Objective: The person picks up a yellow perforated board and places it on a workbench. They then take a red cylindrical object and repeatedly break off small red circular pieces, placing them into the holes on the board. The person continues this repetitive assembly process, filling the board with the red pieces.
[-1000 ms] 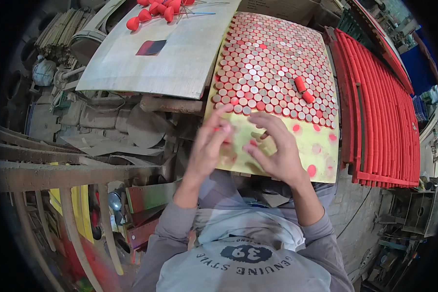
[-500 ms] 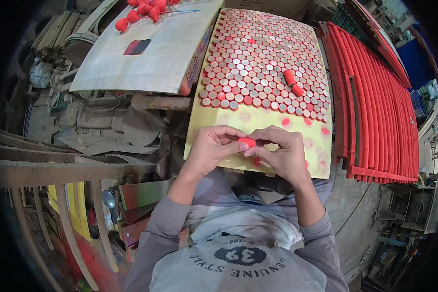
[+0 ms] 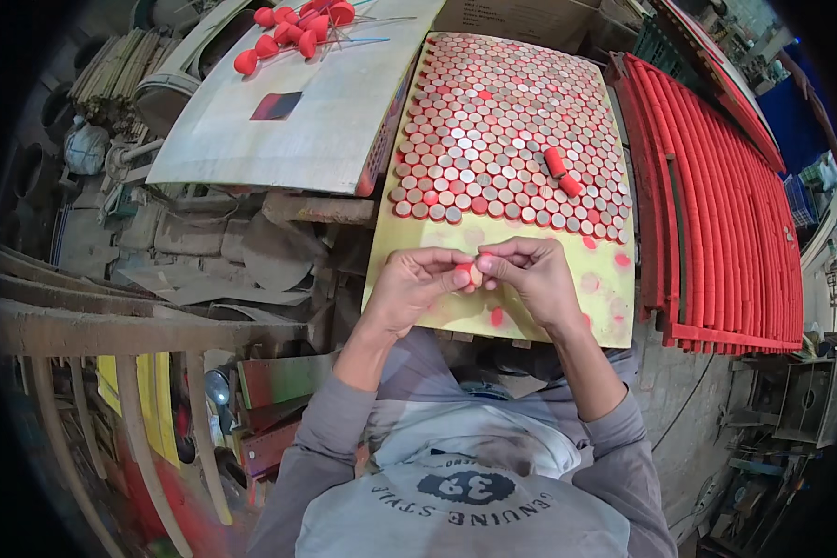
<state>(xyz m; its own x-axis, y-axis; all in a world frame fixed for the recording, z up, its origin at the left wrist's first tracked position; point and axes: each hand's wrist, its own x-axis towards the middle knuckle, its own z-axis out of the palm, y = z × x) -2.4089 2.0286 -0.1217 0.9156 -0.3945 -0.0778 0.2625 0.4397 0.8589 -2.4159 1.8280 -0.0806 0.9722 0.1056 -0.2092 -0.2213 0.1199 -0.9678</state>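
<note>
Hands since a second ago: drawn back off the disc rows, left hand (image 3: pixel 417 288) and right hand (image 3: pixel 530 279) now pinched together on one small red piece (image 3: pixel 467 272) | board: yellow board (image 3: pixel 539 325) beneath them, packed discs (image 3: pixel 502 130) just beyond (two red tubes (image 3: pixel 562 171) lying loose there) | right: red rod rack (image 3: pixel 716 205), well apart; nothing blocks.

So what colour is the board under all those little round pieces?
Pale yellow board, blotched with red marks, clearest in the head view.
</note>
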